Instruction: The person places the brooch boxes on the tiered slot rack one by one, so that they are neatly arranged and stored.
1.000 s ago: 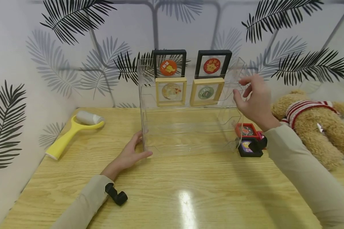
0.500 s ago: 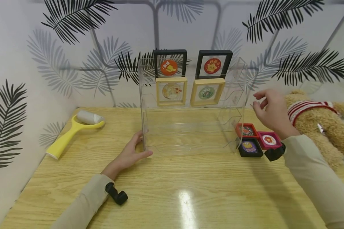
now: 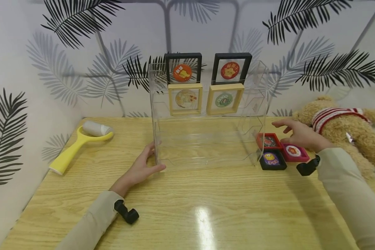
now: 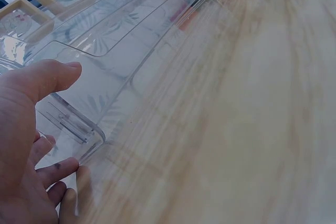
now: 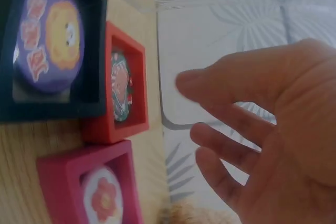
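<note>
The left hand was clamped on the near left edge of the clear stand, its thumb on the front side and its curled fingers round the outer side. The right hand had its thumb and fingers well apart, the fingers bent loosely, in the air on the far side of the stand from the left hand. Just below it, on the near side, lay the magenta frame with a flower badge; below and to its left lay the red frame, and nearer the person the black frame with a purple badge, all three close together on the wooden table by the stand's right end. Up and to the right from the left hand, the stand's upper tier bore an orange-badged dark frame and a red-badged dark frame, and the tier below them a whitish-badged pale frame and a green-badged pale frame. Just beyond the right hand and to its right lay a teddy bear in a striped top. Well to the left of the left hand lay a yellow-handled roller.
</note>
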`<action>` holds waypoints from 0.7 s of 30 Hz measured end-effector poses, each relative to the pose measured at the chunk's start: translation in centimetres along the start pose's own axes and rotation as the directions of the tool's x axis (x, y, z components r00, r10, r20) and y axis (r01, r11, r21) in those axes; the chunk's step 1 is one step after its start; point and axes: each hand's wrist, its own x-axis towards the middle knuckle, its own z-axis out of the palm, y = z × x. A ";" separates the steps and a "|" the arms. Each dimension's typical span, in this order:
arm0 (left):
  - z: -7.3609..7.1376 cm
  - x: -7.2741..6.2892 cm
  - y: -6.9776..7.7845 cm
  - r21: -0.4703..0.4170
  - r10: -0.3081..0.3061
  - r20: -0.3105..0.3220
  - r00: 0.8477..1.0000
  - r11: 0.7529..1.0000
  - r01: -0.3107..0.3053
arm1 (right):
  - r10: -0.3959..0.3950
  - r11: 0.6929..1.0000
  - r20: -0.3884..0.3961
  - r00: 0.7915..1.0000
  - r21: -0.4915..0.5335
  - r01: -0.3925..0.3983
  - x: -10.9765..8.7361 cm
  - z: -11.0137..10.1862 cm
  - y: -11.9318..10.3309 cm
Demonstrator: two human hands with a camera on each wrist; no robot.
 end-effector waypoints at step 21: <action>0.1 0.0 -0.5 -0.010 0.026 -0.004 1.000 1.000 -0.026 | 0.065 0.966 0.262 0.963 0.224 -0.126 1.3 2.3 4.3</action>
